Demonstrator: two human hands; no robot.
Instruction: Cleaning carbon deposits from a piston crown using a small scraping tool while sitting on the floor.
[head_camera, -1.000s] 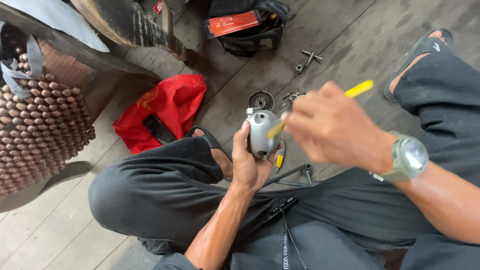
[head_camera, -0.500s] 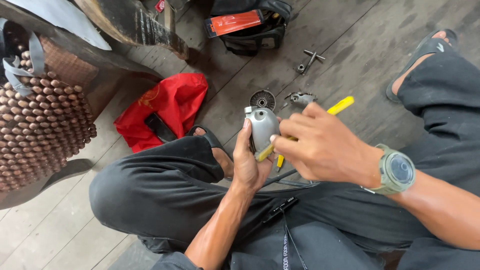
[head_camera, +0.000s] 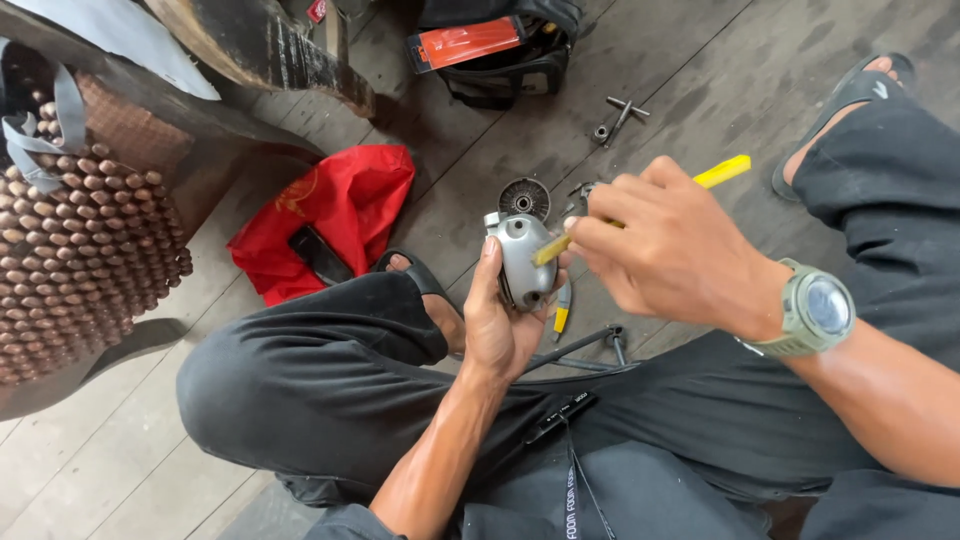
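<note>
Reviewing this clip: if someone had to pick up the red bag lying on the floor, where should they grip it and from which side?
Probably the black strap across the red bag, from above. The bag lies flat and crumpled on the wooden floor, so the strap is the one firm part the fingers could hook.

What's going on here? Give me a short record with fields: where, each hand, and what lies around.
Setting: person sitting cross-legged on a dark plank floor
Left hand: cups a rounded grey metal housing from below
Right hand: grips a yellow-handled tool, its tip against the housing
Wrist: green watch on the right arm
Floor near the hands: round toothed part, small cross-shaped wrench
To the left: red bag, beaded seat cover
At the top: black bag with an orange panel
</note>
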